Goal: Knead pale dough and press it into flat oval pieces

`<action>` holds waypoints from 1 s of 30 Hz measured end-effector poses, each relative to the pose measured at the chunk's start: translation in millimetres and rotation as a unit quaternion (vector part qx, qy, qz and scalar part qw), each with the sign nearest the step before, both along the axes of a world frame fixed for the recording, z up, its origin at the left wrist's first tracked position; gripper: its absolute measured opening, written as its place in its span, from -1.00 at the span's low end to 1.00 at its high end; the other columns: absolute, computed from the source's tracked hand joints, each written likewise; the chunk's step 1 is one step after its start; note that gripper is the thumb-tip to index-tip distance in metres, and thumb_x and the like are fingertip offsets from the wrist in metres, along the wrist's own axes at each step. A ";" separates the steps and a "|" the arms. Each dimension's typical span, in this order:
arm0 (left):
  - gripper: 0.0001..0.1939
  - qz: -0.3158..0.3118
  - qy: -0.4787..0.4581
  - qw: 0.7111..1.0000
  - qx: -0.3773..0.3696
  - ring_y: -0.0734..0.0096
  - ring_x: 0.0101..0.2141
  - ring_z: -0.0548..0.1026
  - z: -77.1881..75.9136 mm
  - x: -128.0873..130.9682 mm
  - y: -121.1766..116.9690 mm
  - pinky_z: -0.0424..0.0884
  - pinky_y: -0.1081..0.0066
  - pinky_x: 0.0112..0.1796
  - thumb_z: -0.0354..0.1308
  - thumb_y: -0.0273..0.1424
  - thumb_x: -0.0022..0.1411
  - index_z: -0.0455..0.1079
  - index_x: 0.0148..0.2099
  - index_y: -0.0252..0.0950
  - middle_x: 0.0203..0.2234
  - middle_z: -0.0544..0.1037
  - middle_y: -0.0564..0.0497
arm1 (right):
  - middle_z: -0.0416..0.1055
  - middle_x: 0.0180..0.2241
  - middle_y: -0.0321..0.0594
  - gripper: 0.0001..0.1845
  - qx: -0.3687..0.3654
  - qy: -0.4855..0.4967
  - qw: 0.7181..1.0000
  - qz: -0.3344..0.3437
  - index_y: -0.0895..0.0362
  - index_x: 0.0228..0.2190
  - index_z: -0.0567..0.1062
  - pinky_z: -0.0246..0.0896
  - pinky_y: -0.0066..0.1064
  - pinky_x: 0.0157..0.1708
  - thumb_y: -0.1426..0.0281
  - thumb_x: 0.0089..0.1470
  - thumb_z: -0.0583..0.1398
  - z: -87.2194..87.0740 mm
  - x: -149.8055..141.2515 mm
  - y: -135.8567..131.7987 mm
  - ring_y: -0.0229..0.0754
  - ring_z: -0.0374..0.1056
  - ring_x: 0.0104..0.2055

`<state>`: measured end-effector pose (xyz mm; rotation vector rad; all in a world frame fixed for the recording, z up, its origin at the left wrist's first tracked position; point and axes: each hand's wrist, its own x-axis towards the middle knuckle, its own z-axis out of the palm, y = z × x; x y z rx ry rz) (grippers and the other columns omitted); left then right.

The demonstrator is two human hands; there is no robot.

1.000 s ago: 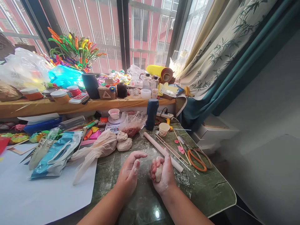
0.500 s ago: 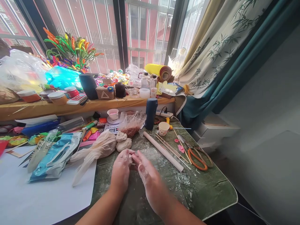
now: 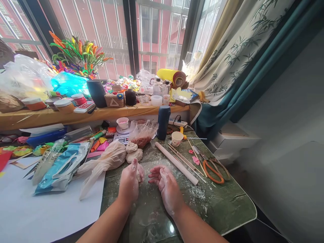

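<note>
Off-white, small dough lump (image 3: pixel 138 176) sits gripped in my flour-dusted left hand (image 3: pixel 129 184); my loosely curved right hand (image 3: pixel 170 189) is open nearby.

Craft corner at a window (image 3: pixel 131 37), apparently in a home.
Domestic signs: leaf-print curtain (image 3: pixel 236 62), teal curtain (image 3: pixel 217 116), window bars facing a pink building (image 3: pixel 111 20). Craft signs: sill (image 3: pixel 50 118) crowded with fuzzy multicoloured stems (image 3: pixel 80 52), lidded jars (image 3: pixel 65 107) and a yellow roll (image 3: pixel 167 74); green tabletop (image 3: pixel 227 206) bearing white residue (image 3: pixel 198 192), pale smooth rod (image 3: pixel 177 164), doughy lumps (image 3: pixel 134 156) and orange-handled scissors (image 3: pixel 212 176).
</note>
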<state>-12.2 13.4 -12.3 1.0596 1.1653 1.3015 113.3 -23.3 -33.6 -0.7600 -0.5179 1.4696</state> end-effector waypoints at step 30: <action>-0.74 -0.159 0.098 0.957 0.223 -0.09 0.22 0.34 8.1 4.1 -26.6 0.19 -0.01 0.22 0.17 -0.23 0.32 0.57 -0.01 -0.13 0.18 0.47 -0.15 | 0.20 -0.76 -0.37 -0.33 -0.055 -0.089 0.990 -0.100 0.08 -0.71 0.25 -0.01 -0.48 -0.69 -0.13 0.17 0.14 29.9 31.0 25.7 -0.31 0.13 -0.69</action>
